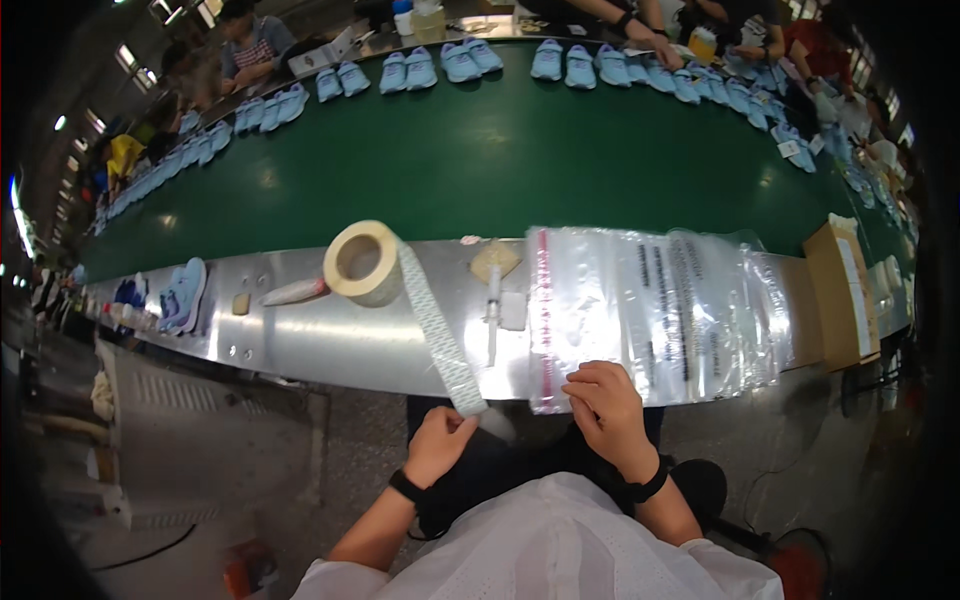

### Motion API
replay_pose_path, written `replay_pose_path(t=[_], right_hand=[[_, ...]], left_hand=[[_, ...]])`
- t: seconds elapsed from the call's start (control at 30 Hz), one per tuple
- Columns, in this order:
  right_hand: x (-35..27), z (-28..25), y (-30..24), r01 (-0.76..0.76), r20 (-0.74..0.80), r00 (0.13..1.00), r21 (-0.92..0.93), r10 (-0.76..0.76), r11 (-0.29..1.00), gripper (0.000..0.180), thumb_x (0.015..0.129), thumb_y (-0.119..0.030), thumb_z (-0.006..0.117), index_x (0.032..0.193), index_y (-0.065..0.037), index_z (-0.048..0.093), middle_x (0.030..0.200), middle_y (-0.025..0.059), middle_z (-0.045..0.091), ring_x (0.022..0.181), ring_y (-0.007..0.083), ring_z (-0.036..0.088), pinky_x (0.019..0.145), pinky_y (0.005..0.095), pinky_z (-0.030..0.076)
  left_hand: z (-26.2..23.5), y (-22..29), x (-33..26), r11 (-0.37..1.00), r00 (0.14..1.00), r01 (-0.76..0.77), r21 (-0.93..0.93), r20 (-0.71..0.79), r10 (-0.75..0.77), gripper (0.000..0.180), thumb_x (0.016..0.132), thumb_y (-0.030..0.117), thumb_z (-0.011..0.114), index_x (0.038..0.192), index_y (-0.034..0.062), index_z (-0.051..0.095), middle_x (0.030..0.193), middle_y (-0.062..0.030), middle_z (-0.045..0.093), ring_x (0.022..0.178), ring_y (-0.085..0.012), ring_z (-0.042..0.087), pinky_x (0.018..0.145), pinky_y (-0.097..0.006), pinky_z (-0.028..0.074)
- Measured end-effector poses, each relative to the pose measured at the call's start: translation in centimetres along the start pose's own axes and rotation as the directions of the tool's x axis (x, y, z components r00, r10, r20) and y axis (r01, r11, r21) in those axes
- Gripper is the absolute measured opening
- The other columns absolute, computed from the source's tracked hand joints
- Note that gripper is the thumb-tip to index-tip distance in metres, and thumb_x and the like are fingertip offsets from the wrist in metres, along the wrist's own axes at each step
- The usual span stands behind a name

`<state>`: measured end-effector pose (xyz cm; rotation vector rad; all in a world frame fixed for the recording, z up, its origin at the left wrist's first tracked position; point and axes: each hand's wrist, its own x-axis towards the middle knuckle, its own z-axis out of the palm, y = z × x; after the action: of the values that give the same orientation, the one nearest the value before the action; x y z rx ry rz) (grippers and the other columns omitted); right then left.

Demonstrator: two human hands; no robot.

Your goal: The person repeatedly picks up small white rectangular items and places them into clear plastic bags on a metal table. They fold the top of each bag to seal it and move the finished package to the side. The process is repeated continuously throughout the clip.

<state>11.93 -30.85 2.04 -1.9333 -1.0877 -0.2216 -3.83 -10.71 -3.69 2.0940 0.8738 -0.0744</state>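
From here I can't read the print on the clear plastic bags (655, 310), too blurred. My right hand (605, 410) covers their near corner. The tape strip's (440, 340) end vanishes behind my left hand (438, 445). Far shoes (150, 180) smear into the dark rim.

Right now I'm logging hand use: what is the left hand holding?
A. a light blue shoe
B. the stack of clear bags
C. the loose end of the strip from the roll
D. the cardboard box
C: the left hand pinches the free end of the strip running down from the roll, while the right hand rests on the clear bags.
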Motion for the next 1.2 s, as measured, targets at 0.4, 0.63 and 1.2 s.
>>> replay_pose_path(t=[0.4, 0.63, 1.2], right_hand=[[1.3, 5.2, -2.0, -0.790, 0.675, 0.599, 0.411, 0.430, 0.455, 0.016, 0.084, -0.015, 0.062, 0.087, -0.001, 0.058, 0.073, 0.0004, 0.058, 0.067, 0.0063, 0.052, 0.060, 0.0217, 0.042], [0.2, 2.4, -2.7, -0.731, 0.776, 0.586, 0.384, 0.231, 0.565, 0.010, 0.079, -0.009, 0.068, 0.079, -0.002, 0.061, 0.070, -0.0013, 0.058, 0.065, 0.0043, 0.051, 0.058, 0.0205, 0.042], [2.3, 3.0, -4.9, -0.530, 0.469, 0.826, 0.457, 0.314, 0.714, 0.009, 0.076, -0.008, 0.070, 0.078, -0.002, 0.065, 0.072, 0.0065, 0.060, 0.063, 0.0125, 0.057, 0.057, 0.0250, 0.045]], left_hand=[[-2.9, 3.7, 0.1, 0.707, 0.886, 0.182, -0.683, 0.426, 0.184, 0.025, 0.094, 0.020, 0.049, 0.110, 0.0020, 0.057, 0.101, -0.0048, 0.061, 0.089, -0.0115, 0.060, 0.076, -0.025, 0.051], [-9.7, 0.5, 10.1, 0.288, 0.996, -0.082, -0.954, -0.085, 0.001, 0.029, 0.094, 0.025, 0.047, 0.108, -0.0009, 0.051, 0.105, -0.0109, 0.057, 0.099, -0.0220, 0.057, 0.083, -0.037, 0.050], [-2.2, 7.5, -3.9, 0.752, 0.943, -0.315, -0.579, -0.103, 0.316, 0.009, 0.085, 0.000, 0.060, 0.094, -0.0025, 0.061, 0.093, -0.0060, 0.059, 0.079, -0.0092, 0.057, 0.067, -0.023, 0.048]])
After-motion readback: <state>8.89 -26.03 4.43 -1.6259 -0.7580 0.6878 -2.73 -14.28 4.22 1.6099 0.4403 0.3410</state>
